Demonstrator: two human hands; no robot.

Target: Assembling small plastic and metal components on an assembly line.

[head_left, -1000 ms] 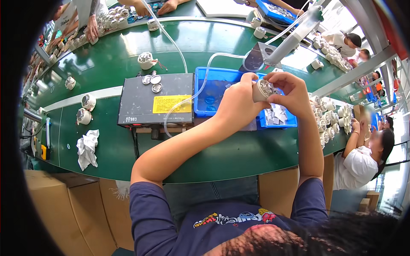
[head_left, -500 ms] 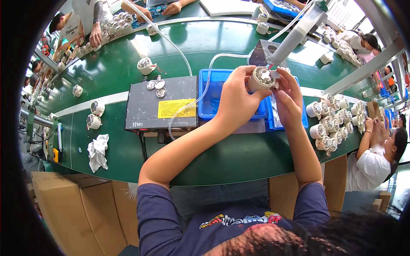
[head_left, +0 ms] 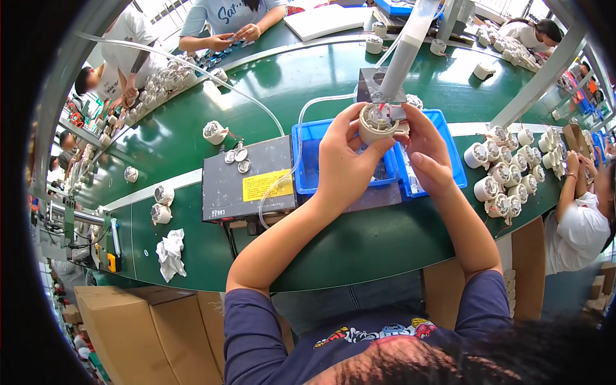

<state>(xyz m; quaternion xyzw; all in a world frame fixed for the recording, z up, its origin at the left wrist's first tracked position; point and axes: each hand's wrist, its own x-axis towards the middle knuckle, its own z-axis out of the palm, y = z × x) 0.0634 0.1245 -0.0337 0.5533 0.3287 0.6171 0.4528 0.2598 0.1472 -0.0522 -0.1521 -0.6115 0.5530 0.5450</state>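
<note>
My left hand is wrapped round a round cream-white housing, its open top facing up and tilted toward me. Pale parts and a bit of red wire show inside. My right hand is closed at the housing's right side, with thumb and fingers bent. By its fingertips, at the rim, is a small whitish piece, partly hidden. Just above the housing hangs the lower end of a thick translucent dispensing tube, beside a metal plate.
Below my hands stand a left blue bin and a right blue bin. A dark control box carries several small round caps. Similar housings crowd the right side. A crumpled white cloth lies left. Co-workers sit around the green bench.
The view has shifted. My hands have brought the housing closer under the tube's end and turned it. The silvery star-shaped face inside no longer shows; red wire does.
</note>
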